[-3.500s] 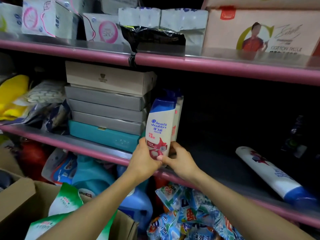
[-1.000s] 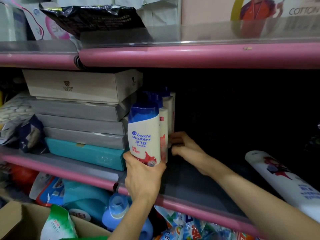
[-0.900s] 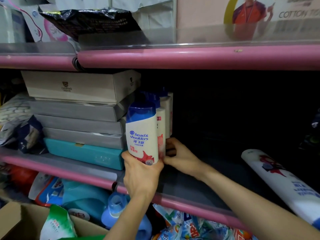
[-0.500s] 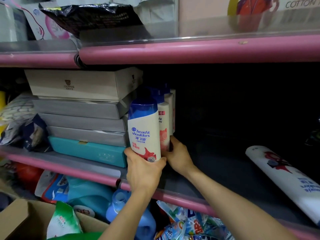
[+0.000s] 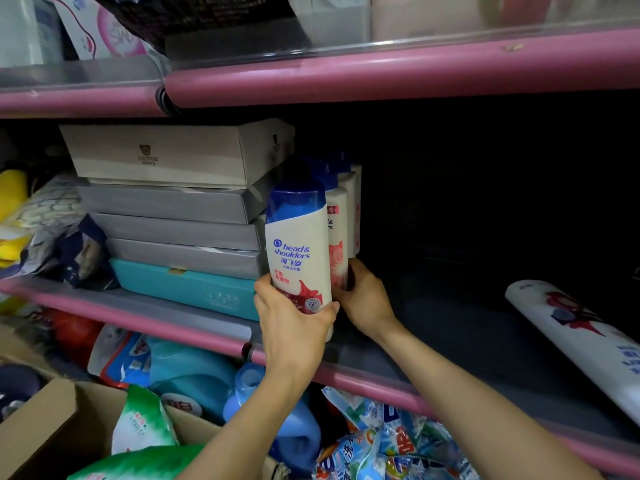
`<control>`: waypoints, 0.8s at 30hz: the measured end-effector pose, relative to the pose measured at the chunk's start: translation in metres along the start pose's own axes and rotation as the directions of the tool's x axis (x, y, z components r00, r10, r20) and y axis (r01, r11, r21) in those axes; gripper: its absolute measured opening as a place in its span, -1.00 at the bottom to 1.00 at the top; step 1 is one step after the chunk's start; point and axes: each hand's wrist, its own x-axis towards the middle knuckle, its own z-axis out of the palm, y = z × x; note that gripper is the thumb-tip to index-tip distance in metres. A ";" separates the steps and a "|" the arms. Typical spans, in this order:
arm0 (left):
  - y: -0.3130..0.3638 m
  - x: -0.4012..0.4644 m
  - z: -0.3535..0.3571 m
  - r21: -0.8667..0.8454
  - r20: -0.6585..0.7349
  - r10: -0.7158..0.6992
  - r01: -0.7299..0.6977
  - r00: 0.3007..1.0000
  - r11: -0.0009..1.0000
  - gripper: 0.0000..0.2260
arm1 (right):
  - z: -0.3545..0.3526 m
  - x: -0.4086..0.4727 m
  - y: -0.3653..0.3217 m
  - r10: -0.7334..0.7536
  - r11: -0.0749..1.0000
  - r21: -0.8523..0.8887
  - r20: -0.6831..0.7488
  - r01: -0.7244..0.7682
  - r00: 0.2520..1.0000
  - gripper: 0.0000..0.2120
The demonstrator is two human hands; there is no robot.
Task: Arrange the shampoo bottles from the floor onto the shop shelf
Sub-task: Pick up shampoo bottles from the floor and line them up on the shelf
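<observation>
Left grip (image 5: 294, 327) is wrapped round the base of the front shampoo bottle (image 5: 298, 251), thumb on its left side and fingers curled round its lower right edge, holding it upright at the front of the middle shelf (image 5: 460, 344); whether its base sits fully on the shelf or a little above it is hard to say, since the hand covers it. Right grip (image 5: 363, 296) is curled against the lower part of the second shampoo bottle (image 5: 337, 237), which stands just behind and touching the first. Further blue-capped bottles (image 5: 353, 202) stand in a row behind these, receding into the dark back of the shelf. To their left, touching or nearly so, is a stack of flat boxes (image 5: 173, 202) with a teal box (image 5: 187, 285) at the bottom. Far right on the same shelf, well apart from the row, a large white bottle (image 5: 581, 337) lies on its side. Below the shelf sit blue detergent jugs (image 5: 249, 393) and bright detergent packets (image 5: 377, 441), and a cardboard carton (image 5: 45, 420) at lower left holds green pouches (image 5: 142, 420). The pink-edged upper shelf (image 5: 346, 71) carries packaged goods.
</observation>
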 end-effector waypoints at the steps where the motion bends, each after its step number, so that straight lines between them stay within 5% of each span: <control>1: 0.001 0.001 0.001 0.004 -0.004 0.001 -0.001 1.000 1.000 -0.32 | 0.000 0.000 0.000 -0.003 1.000 -0.016 -0.004 0.003 1.000 -0.54; 16: 0.009 0.011 0.000 0.036 0.053 -0.022 0.020 0.998 0.999 -0.31 | -0.004 -0.008 -0.012 0.010 0.998 -0.063 0.013 -0.009 1.000 -0.59; 21: 0.020 -0.010 -0.018 0.106 0.092 -0.131 0.121 0.987 0.987 -0.25 | -0.036 -0.037 -0.037 0.124 0.945 -0.306 0.015 -0.114 0.992 -0.36; 24: 0.036 -0.043 -0.021 0.082 0.048 -0.206 0.202 0.977 0.976 -0.43 | -0.084 -0.059 -0.054 0.201 0.824 -0.539 -0.007 -0.173 0.980 -0.30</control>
